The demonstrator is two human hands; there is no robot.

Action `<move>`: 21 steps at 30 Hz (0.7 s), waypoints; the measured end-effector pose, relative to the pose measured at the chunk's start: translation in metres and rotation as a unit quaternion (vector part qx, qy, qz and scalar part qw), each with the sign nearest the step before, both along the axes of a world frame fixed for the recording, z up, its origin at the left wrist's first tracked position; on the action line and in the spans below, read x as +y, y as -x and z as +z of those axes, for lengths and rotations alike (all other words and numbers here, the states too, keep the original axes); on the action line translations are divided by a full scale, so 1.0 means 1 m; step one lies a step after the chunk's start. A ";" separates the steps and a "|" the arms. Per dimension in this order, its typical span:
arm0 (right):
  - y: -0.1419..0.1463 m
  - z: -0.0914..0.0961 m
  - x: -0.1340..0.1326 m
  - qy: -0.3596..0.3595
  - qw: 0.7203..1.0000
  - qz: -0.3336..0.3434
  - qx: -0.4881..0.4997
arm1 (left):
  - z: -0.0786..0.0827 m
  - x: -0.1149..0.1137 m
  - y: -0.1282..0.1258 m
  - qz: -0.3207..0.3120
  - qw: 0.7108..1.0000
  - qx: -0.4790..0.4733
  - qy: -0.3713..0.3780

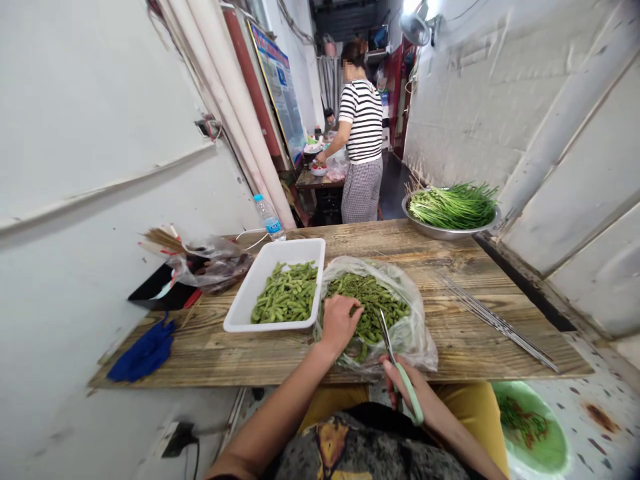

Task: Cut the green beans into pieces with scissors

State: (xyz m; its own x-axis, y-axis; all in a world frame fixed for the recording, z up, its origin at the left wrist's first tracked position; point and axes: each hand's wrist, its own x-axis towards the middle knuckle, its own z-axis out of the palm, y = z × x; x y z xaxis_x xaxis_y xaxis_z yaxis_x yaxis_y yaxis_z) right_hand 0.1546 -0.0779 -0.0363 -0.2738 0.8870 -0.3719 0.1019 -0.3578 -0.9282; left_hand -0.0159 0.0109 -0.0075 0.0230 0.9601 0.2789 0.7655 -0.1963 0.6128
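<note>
My left hand (340,322) reaches into a clear plastic bag (417,333) of green bean pods (373,300) on the wooden table (450,267), its fingers curled down among the pods. My right hand (407,390) sits at the table's near edge, closed round the pale green handles of a pair of scissors (395,363). The scissor blades point up over the bag. Left of the bag stands a white rectangular tray (250,293) holding trimmed green pods (287,293).
A metal bowl of long green stalks (453,207) sits at the far right corner, with metal skewers (495,320) lying on the right. A water bottle (269,217), a bag of wooden skewers (200,257) and a blue cloth (145,353) lie left. A person in a striped shirt (361,127) stands beyond. A green basin (533,427) is on the floor.
</note>
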 end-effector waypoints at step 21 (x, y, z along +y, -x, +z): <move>-0.006 0.011 0.002 -0.077 0.994 0.027 -0.068 | 0.006 -0.015 -0.007 -0.096 0.923 -0.310 0.208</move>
State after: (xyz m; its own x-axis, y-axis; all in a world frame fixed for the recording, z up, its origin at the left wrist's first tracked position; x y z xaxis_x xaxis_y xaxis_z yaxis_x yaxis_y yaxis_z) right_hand 0.1607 -0.0760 -0.0253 -0.2799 0.9214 -0.2697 0.2454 -0.2029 -0.9480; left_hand -0.0084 -0.0043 -0.0015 0.1626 0.9820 -0.0958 0.2179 0.0589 0.9742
